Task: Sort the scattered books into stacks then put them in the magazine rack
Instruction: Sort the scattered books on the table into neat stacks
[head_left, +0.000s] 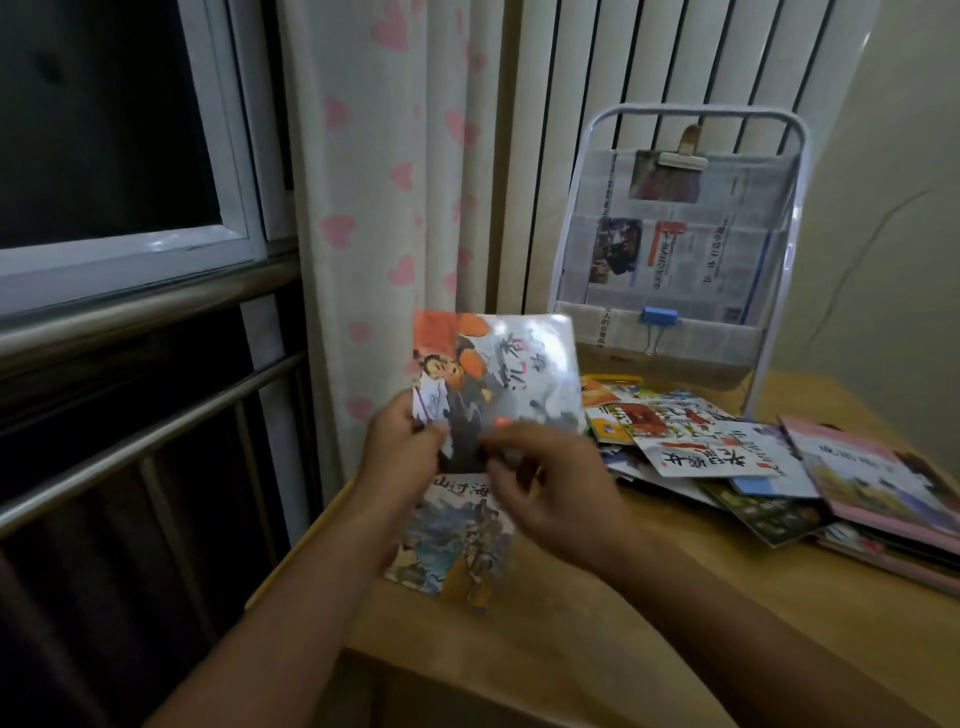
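Observation:
My left hand (402, 447) pinches the lower left corner of a glossy picture book (514, 371) and holds it upright above the table. My right hand (550, 488) is just below the book's lower edge, fingers loosely curled and blurred; whether it touches the book I cannot tell. Under both hands a second picture book (457, 540) lies flat on the wooden table (623, 623). A scattered heap of books (727, 457) covers the table's right side, with a pink-covered one (872, 478) at the far right. The white wire magazine rack (675, 249) stands at the back.
Newspapers fill the rack's pockets, with a blue binder clip (660, 317) on the lower pocket and a brush clipped at the top. A heart-print curtain (395, 182) hangs behind the table. Window and metal rails (145, 312) are on the left.

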